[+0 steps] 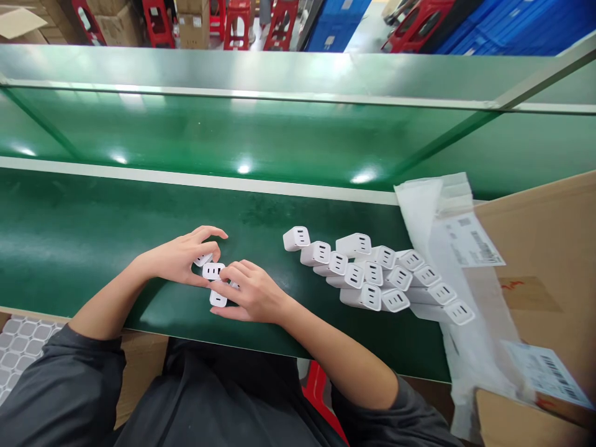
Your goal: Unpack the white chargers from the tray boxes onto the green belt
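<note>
My left hand rests on the green belt with its fingers curled over a small white charger block. A second white block sits between thumb and fingertips of both hands. My right hand lies just right of it, fingers closed on a third white block near the belt's front edge. To the right, a heap of several identical white blocks lies on the belt, each showing a face with three ports.
A clear plastic bag with barcode labels drapes over a cardboard box at the right. Behind the belt runs a pale rail and a glossy green shelf. A white tray sits below left. Red stools and blue crates stand beyond.
</note>
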The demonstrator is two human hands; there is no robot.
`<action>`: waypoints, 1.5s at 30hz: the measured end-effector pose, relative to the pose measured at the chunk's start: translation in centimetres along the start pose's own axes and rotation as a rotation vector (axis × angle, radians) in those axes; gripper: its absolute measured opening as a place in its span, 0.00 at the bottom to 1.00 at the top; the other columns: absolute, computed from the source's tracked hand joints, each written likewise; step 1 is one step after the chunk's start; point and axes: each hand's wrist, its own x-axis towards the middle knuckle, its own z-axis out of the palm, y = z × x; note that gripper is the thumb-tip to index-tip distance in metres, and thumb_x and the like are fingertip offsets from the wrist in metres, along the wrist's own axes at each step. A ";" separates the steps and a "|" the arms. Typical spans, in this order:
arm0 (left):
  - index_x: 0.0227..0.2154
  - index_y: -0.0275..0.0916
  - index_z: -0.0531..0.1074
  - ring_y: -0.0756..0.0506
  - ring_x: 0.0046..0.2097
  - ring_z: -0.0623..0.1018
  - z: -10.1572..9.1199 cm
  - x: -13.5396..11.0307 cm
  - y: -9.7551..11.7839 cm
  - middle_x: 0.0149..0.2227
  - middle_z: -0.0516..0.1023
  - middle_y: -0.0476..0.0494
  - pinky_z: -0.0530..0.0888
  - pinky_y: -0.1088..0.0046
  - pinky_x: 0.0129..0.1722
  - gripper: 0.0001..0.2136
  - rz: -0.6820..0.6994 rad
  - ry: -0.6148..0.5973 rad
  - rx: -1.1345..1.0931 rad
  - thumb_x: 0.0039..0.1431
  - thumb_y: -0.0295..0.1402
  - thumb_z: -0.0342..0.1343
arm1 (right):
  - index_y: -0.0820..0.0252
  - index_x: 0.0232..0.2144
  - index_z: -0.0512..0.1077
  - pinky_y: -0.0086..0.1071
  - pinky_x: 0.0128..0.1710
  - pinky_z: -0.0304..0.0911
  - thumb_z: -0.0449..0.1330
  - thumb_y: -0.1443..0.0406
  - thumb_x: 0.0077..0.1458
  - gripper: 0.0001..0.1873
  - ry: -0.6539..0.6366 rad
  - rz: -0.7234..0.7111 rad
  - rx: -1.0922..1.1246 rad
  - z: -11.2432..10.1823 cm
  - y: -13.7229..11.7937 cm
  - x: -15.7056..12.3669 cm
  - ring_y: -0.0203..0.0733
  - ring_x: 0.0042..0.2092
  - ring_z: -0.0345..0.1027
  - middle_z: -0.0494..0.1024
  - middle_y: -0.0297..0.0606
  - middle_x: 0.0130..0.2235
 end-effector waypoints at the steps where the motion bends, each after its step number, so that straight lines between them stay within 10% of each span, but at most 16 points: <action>1: 0.38 0.40 0.66 0.36 0.62 0.64 0.0 0.0 0.0 0.62 0.59 0.32 0.71 0.60 0.52 0.16 -0.012 0.007 0.009 0.54 0.43 0.63 | 0.58 0.42 0.72 0.37 0.34 0.62 0.56 0.51 0.62 0.17 -0.006 0.014 0.001 0.1 0.1 0.0 0.42 0.35 0.64 0.73 0.41 0.37; 7: 0.38 0.41 0.65 0.38 0.54 0.69 -0.2 -0.1 -0.2 0.59 0.61 0.35 0.73 0.64 0.45 0.20 -0.082 -0.011 -0.007 0.50 0.46 0.65 | 0.58 0.44 0.68 0.37 0.38 0.68 0.58 0.52 0.61 0.17 0.051 0.132 0.116 0.4 1.9 -0.3 0.42 0.39 0.68 0.73 0.43 0.41; 14: 0.60 0.43 0.53 0.38 0.61 0.65 -1.2 -0.9 -1.8 0.66 0.54 0.33 0.70 0.63 0.54 0.37 -0.075 -0.087 -0.165 0.50 0.34 0.64 | 0.59 0.49 0.68 0.35 0.39 0.71 0.59 0.53 0.60 0.21 0.081 0.186 0.148 0.4 2.4 -0.3 0.42 0.40 0.71 0.74 0.46 0.45; 32: 0.58 0.41 0.62 0.41 0.48 0.71 -0.6 -0.3 -0.6 0.50 0.72 0.42 0.67 0.70 0.44 0.28 -0.145 -0.160 0.021 0.56 0.41 0.61 | 0.54 0.55 0.66 0.39 0.46 0.72 0.60 0.56 0.61 0.22 0.094 0.269 0.364 0.6 3.5 -0.6 0.45 0.49 0.71 0.72 0.45 0.51; 40: 0.59 0.40 0.61 0.40 0.52 0.70 -0.2 0.1 -0.2 0.53 0.71 0.40 0.67 0.67 0.49 0.33 -0.091 -0.117 0.062 0.55 0.51 0.60 | 0.53 0.62 0.56 0.48 0.50 0.70 0.68 0.51 0.50 0.42 -0.143 0.311 0.369 -2.8 4.3 -0.5 0.52 0.52 0.68 0.69 0.47 0.53; 45: 0.58 0.40 0.61 0.40 0.52 0.72 0.2 0.5 0.5 0.54 0.72 0.38 0.69 0.66 0.48 0.32 -0.028 -0.015 0.157 0.57 0.54 0.57 | 0.52 0.62 0.57 0.45 0.46 0.71 0.65 0.60 0.56 0.35 -0.202 0.345 0.394 -3.6 4.6 -0.9 0.48 0.47 0.70 0.71 0.41 0.47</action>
